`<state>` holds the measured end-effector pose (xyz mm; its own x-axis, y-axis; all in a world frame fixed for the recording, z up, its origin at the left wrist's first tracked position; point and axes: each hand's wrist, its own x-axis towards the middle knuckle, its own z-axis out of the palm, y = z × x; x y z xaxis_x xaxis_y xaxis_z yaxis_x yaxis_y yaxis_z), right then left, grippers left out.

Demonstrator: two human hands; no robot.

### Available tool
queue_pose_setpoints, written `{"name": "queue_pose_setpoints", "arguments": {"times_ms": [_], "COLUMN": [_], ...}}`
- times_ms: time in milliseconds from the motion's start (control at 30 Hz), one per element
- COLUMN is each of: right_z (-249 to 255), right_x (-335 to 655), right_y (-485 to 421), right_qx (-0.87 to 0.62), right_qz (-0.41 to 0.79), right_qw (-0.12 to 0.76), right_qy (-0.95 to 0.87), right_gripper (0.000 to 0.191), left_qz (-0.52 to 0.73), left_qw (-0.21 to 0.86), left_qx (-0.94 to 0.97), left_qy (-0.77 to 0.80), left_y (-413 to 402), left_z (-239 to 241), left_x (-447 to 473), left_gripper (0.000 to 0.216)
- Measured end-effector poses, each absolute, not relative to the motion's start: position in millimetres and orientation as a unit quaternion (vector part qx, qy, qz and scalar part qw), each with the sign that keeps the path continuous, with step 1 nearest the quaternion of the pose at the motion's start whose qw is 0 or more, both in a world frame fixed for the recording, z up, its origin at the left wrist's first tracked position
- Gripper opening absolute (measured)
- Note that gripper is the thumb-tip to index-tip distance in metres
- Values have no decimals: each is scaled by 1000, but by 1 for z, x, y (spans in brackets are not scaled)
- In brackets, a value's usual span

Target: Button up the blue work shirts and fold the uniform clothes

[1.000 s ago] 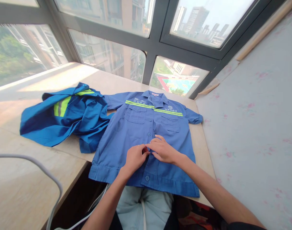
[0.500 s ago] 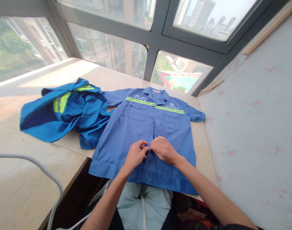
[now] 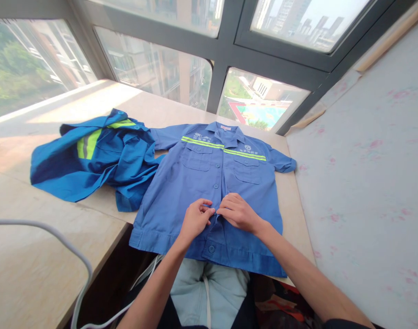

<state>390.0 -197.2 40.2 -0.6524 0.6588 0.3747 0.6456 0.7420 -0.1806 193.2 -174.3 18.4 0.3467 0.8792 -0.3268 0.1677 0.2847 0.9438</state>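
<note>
A blue short-sleeved work shirt (image 3: 181, 192) with a yellow-green reflective stripe lies flat, front up, on the stone ledge (image 3: 58, 256), collar toward the window. My left hand (image 3: 195, 219) and my right hand (image 3: 238, 211) meet at the shirt's front placket, above the lowest button. Both hands have their fingers curled and pinch the fabric edges there. The shirt's hem hangs slightly over the ledge's front edge.
A darker blue jacket (image 3: 95, 160) with reflective stripes lies crumpled to the left, overlapping the shirt's sleeve. A white cable (image 3: 61, 242) curves across the lower left. Windows (image 3: 154, 68) stand behind; a pale flowered wall (image 3: 366, 173) is at the right. My lap shows below the ledge.
Both hands have stayed at the placket, shifting slightly along it with small finger movements. The view has drifted a little, nothing else moved.
</note>
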Motion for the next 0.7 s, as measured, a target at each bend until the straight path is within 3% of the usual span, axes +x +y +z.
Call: {"name": "queue_pose_setpoints", "arguments": {"times_ms": [167,333,700], "right_z": [35,26,15], "right_x": [389,391,388], "right_y": [-200,-202,-204], "right_qx": [-359,-366,-398], "right_qz": [2,-20,-12], "right_qw": [226,240,295], "right_qy": [-906,-899,-869], "right_gripper": [18,16,27], "left_qz": [268,234,270], "left_qw": [633,631,535], "left_qx": [509,526,593], "left_qy": [518,519,539], "left_y": [-176,-174,-186], "left_z": [24,25,30], "left_x": [195,194,197], "left_gripper": [25,10,20]}}
